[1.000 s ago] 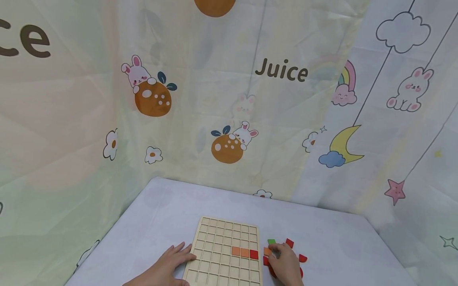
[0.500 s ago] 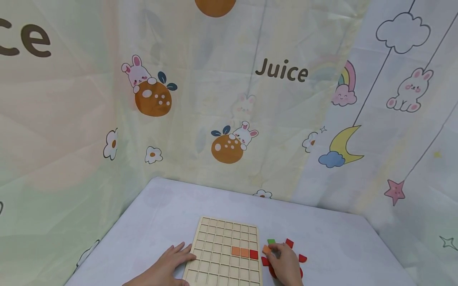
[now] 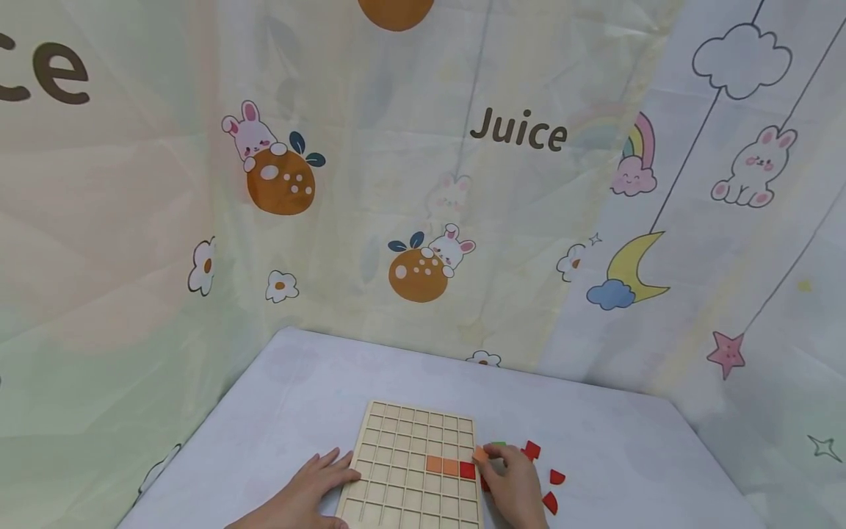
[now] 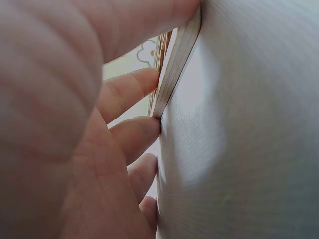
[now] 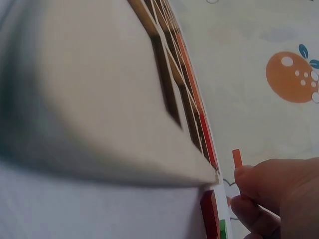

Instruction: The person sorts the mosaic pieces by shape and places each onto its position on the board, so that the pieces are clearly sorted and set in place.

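My right hand [image 3: 514,485] pinches an orange square tile [image 3: 481,455] between thumb and fingertips, at the right edge of a wooden grid board [image 3: 396,474]. In the right wrist view the pinched orange tile [image 5: 237,157] stands on edge, clear above the table. Two orange tiles [image 3: 434,464] and one red tile [image 3: 467,470] lie side by side in a row of the board's cells. My left hand [image 3: 311,488] rests at the board's left side, fingers spread; in the left wrist view, fingertips touch the board's edge [image 4: 174,64].
Right of the board lie loose pieces: a green one [image 3: 499,444] partly behind the right hand, red squares [image 3: 532,450] and red rounded pieces [image 3: 557,477]. The white tabletop [image 3: 628,455] meets printed cloth walls [image 3: 344,316] at the back and sides.
My right hand has lifted the orange tile from among the loose pieces and moved left to the board's edge, uncovering a red rounded piece. The left hand has stayed put.
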`<state>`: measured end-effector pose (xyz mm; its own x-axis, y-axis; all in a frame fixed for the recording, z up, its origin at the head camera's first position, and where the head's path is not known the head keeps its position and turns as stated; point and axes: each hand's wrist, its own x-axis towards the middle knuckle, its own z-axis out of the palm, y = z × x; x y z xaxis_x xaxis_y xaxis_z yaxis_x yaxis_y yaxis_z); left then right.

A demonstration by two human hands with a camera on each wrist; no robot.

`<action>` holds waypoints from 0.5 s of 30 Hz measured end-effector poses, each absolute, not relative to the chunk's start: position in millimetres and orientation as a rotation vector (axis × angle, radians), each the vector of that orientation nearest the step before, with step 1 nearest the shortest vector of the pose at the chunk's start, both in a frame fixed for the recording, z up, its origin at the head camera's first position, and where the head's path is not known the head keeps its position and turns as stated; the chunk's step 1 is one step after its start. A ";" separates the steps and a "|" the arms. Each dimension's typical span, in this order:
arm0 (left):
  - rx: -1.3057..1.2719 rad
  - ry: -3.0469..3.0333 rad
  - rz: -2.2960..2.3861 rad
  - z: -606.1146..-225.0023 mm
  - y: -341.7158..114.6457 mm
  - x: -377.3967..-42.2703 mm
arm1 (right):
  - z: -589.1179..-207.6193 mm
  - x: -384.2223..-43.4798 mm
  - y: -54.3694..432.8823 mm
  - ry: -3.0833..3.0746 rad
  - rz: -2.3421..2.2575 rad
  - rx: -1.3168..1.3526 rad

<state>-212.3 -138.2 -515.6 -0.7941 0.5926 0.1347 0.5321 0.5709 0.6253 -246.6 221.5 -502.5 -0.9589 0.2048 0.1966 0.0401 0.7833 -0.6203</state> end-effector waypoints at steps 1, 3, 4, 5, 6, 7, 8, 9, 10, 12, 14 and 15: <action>0.969 2.703 1.029 -515.2 -138.3 -212.0 | -502.7 -246.3 219.8 -2.714 0.945 -0.173; 0.972 2.704 1.027 -515.0 -138.5 -211.8 | -503.4 -245.5 216.6 -2.700 0.956 -0.129; 0.975 2.708 1.024 -515.3 -138.5 -212.1 | -503.8 -245.0 215.3 -2.695 0.963 -0.100; 0.985 2.715 1.019 -515.7 -138.7 -212.4 | -504.2 -244.6 213.9 -2.693 0.966 -0.068; 0.991 2.720 1.020 -516.3 -138.9 -212.9 | -504.5 -244.1 212.8 -2.694 0.959 -0.024; 0.995 2.725 1.020 -517.0 -139.1 -213.4 | -504.6 -243.6 211.6 -2.694 0.962 0.010; 1.000 2.728 1.024 -517.7 -139.3 -213.9 | -504.7 -243.2 210.4 -2.695 0.957 0.047; 1.003 2.730 1.026 -518.3 -139.5 -214.3 | -504.9 -242.7 209.3 -2.696 0.946 0.085; 1.007 2.733 1.027 -518.9 -139.7 -214.7 | -505.0 -242.2 208.3 -2.697 0.942 0.117; 1.007 2.727 1.037 -519.8 -139.8 -215.2 | -505.2 -241.4 206.7 -2.690 0.933 0.166; 1.005 2.722 1.037 -520.2 -139.7 -215.4 | -505.6 -241.0 205.4 -2.682 0.938 0.193; 1.004 2.720 1.037 -520.4 -139.6 -215.5 | -505.7 -240.9 204.8 -2.680 0.954 0.202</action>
